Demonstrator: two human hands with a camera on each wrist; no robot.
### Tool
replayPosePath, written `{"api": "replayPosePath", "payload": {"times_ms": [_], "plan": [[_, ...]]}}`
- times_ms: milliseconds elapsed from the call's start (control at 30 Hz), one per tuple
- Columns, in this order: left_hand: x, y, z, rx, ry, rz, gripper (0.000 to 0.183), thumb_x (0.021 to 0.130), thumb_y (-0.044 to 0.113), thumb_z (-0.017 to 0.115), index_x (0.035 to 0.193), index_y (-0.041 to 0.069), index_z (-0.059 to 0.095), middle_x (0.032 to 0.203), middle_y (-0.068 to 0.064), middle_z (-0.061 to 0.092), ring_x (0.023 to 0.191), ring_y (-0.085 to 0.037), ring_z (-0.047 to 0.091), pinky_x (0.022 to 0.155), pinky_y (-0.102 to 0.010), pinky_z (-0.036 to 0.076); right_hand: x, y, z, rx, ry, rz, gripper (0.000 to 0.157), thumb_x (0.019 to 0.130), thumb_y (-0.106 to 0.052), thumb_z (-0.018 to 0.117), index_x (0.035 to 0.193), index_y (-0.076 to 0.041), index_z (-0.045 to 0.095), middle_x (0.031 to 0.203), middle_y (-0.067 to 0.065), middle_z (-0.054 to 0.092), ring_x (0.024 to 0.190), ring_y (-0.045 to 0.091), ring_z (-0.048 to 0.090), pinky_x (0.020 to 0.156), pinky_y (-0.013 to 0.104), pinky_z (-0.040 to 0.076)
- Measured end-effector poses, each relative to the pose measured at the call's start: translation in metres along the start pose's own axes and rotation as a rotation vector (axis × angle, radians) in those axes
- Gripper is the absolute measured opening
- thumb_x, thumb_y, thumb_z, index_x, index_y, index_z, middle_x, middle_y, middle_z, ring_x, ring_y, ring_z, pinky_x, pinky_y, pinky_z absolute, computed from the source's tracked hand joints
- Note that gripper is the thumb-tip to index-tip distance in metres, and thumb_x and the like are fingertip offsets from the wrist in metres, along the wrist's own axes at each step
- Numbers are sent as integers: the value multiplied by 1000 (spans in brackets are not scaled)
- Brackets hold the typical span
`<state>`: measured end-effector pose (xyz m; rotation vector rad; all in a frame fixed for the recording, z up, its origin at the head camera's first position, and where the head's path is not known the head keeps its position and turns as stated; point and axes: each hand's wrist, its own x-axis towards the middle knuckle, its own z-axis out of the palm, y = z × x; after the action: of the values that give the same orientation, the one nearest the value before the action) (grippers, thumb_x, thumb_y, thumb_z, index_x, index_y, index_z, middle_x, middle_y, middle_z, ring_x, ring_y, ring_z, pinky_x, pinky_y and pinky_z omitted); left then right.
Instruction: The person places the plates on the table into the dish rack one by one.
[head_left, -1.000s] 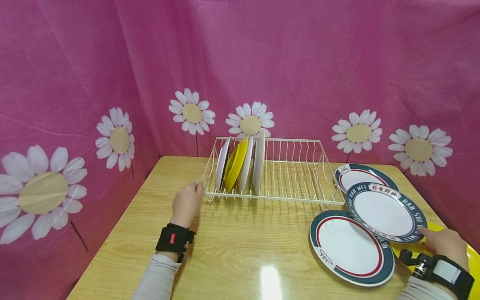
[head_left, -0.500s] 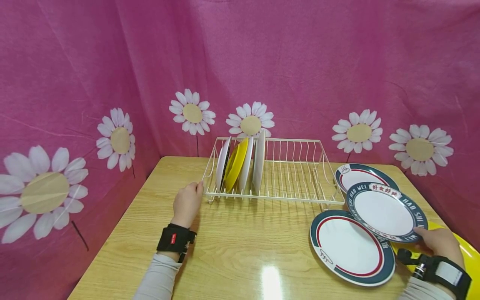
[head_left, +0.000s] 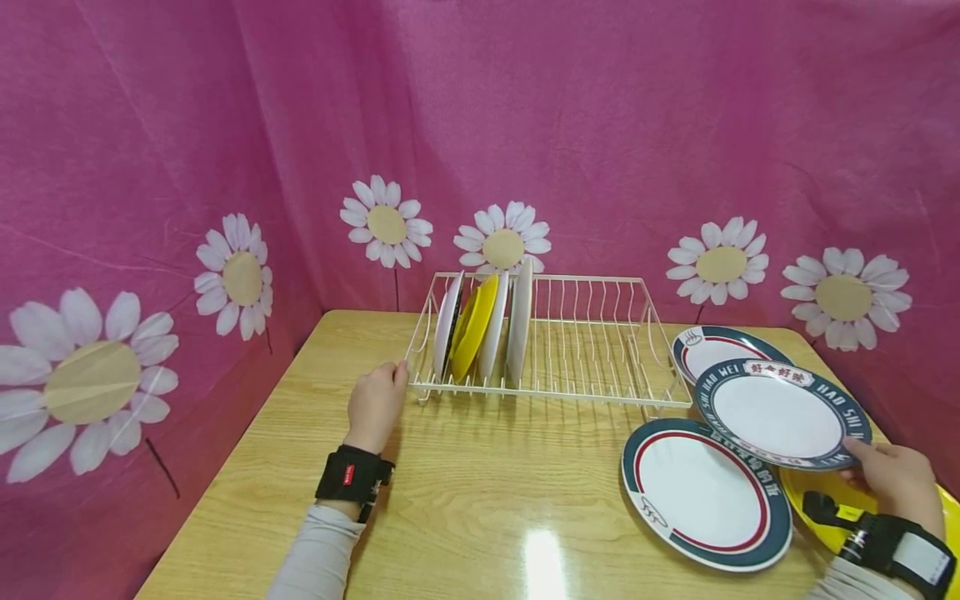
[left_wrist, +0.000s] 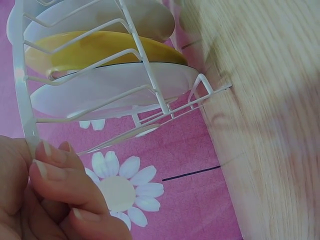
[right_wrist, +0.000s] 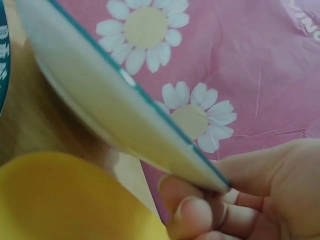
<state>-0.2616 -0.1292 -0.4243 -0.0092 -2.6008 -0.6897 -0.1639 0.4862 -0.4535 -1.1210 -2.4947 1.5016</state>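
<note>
My right hand (head_left: 896,479) pinches the near right rim of a white plate (head_left: 780,414) with a dark blue lettered border, thumb on top and fingers beneath. In the right wrist view this plate (right_wrist: 110,110) is tilted, its pale underside showing, raised off the yellow plate (right_wrist: 65,200). At the near left corner of the white wire dish rack (head_left: 592,396), my left hand (head_left: 377,407) grips the frame. The left wrist view shows its fingers (left_wrist: 55,172) curled at the rack's rim. Several plates stand on edge in the rack's left slots, a yellow plate (head_left: 474,329) among them.
A blue-rimmed plate with a red ring (head_left: 705,496) lies on the wooden table (head_left: 480,483), right of centre. Behind the held plate lies a similar plate (head_left: 720,350), partly covered. A pink flowered cloth (head_left: 600,125) hangs around the table's back and sides.
My right hand has lifted the near right side of the lettered plate and shifted slightly right, uncovering more of the yellow plate. The left hand stays on the rack.
</note>
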Motion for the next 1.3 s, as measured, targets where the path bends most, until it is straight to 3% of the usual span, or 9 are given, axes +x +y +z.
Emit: {"api": "replayPosePath", "payload": {"times_ms": [267,433,533,733,933,1133,1300], "plan": [[0,0,-2,7,-40,-30,41,102,31,47,73,5,61,55,-2,40,47,-17,39,44,-27,25,-19,-19,-7,139,105,-80,55,104,-34,34,121,18,44,56,-16,47,51,10,51,51,16,47],[1,0,-2,11,-48,-30,42,102,31,46,74,5,60,55,-2,40,47,-17,39,44,-27,25,-31,-35,-11,371,117,-128,27,102,-35,44,91,-13,56,55,-17,50,48,8,48,49,12,44],[1,0,-4,17,-56,-35,43,102,33,46,71,6,58,54,-2,40,47,-18,40,43,-27,25,-42,-46,-8,435,122,-158,25,100,-35,49,77,-27,55,56,-16,53,48,8,49,49,11,44],[1,1,-10,46,-52,-59,46,101,42,47,73,6,58,57,-6,49,51,-21,47,44,-30,29,-59,-71,6,425,104,-226,31,98,-33,54,69,-27,60,55,-15,57,47,10,52,50,13,47],[2,5,-18,35,30,-25,43,100,45,48,81,7,56,59,-7,51,49,-22,48,43,-30,28,-66,-89,19,349,45,-312,25,97,-36,55,75,-28,62,59,-16,60,53,9,55,53,14,48],[1,31,-28,-50,70,77,39,100,41,50,86,6,61,61,-6,55,49,-19,49,43,-28,31,-71,-97,26,410,-70,-375,20,94,-37,61,80,-24,66,63,-12,63,57,9,55,56,15,48],[7,61,-32,-126,67,177,37,100,39,52,84,7,63,62,-4,54,51,-17,47,46,-27,31,-74,-102,32,399,-102,-412,16,94,-39,61,84,-27,66,67,-14,64,62,7,55,59,13,49]]}}
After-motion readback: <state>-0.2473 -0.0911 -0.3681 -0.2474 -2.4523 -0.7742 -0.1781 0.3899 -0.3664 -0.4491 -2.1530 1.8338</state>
